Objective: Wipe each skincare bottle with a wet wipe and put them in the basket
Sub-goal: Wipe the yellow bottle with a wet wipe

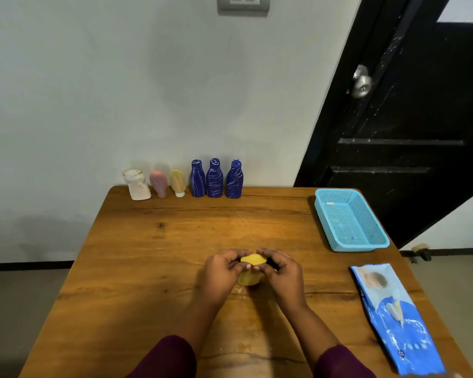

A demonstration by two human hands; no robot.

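small yellow plastic bottle at middle of wooden desk, left hand and right hand both pinching its top. judged light, smooth, slippery once wet; grip the body. turquoise mesh plastic basket well apart, far right

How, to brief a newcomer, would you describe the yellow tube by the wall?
At the far edge of the brown wooden table, containers stand in a row. The pale yellow plastic tube is third from left, between a pink tube and a dark blue bottle; only it rests on a white cap.
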